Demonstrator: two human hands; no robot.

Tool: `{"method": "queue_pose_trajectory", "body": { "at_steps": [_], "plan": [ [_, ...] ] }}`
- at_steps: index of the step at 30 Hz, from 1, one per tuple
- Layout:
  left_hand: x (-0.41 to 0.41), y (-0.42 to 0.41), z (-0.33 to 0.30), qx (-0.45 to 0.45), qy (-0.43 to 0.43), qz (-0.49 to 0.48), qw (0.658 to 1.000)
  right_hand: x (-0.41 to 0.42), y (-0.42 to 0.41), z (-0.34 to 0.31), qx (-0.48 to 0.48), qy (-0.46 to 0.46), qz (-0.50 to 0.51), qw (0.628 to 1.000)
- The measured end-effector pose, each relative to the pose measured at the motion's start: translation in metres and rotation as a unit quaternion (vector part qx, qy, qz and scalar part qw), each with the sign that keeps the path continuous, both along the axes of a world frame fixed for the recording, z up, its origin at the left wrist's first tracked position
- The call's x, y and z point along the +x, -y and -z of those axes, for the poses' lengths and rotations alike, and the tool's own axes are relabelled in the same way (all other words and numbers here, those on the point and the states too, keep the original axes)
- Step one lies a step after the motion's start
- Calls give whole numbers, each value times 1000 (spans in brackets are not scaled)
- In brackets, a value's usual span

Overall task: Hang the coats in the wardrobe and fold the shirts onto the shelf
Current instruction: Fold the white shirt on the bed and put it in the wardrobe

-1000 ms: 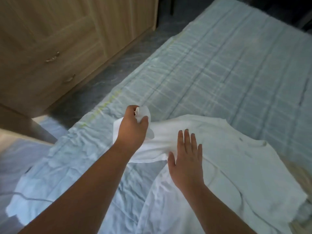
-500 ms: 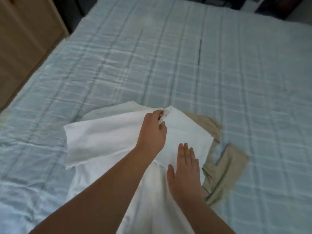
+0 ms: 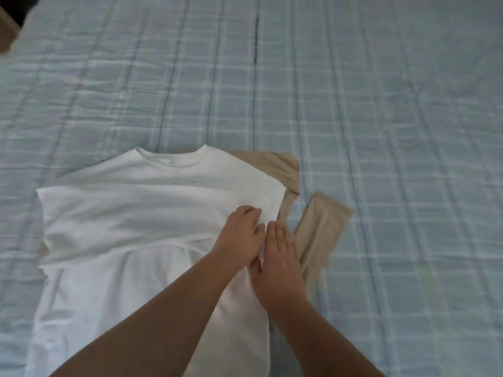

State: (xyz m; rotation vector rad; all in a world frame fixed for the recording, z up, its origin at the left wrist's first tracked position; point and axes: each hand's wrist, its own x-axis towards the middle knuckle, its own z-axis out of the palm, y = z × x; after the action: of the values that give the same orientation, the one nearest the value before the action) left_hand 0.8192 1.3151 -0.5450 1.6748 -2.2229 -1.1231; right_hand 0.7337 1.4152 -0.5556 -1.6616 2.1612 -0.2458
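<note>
Shirt-folding on the bed is under way: a white cotton T-shirt [image 3: 141, 213] lies flat on the pale blue checked quilt [image 3: 381, 118], collar toward the top of the frame, hem running off the lower left, so its long axis runs up and down the picture. One sleeve is folded across the chest, its end reaching the shirt's right-hand edge, mid-frame. There the left hand [image 3: 239, 238], arm crossing over the body of the shirt, rests on that folded end with fingers curled; whether they pinch the fabric or only press it I cannot tell. The right hand [image 3: 280, 259] lies just beside it, touching, fingers straight and flat on the cloth, holding nothing. A beige garment [image 3: 318, 232] lies partly under the white one, showing at its right edge. Both hands sit at the right edge of the shirt, so the next fold probably carries that side leftward across the long axis; the right hand is nearer the edge to lift.
</note>
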Motion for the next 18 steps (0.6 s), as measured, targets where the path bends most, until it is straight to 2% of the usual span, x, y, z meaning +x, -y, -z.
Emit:
{"method": "queue_pose_trajectory", "body": {
  "at_steps": [6, 9, 13, 18],
  "plan": [
    [19, -18, -12, 60, -54, -25, 996, 8, 0, -9, -5, 7, -22, 1000],
    [42, -31, -22, 59, -60, -33, 996, 20, -8, -16, -22, 9, -30, 999],
    [91, -62, -35, 62, -58, -64, 994, 51, -37, -24, -54, 19, -44, 997],
    [182, -120, -29, 44, -76, -143, 986, 90, -96, -12, -25, -4, -81, 996]
  ]
}}
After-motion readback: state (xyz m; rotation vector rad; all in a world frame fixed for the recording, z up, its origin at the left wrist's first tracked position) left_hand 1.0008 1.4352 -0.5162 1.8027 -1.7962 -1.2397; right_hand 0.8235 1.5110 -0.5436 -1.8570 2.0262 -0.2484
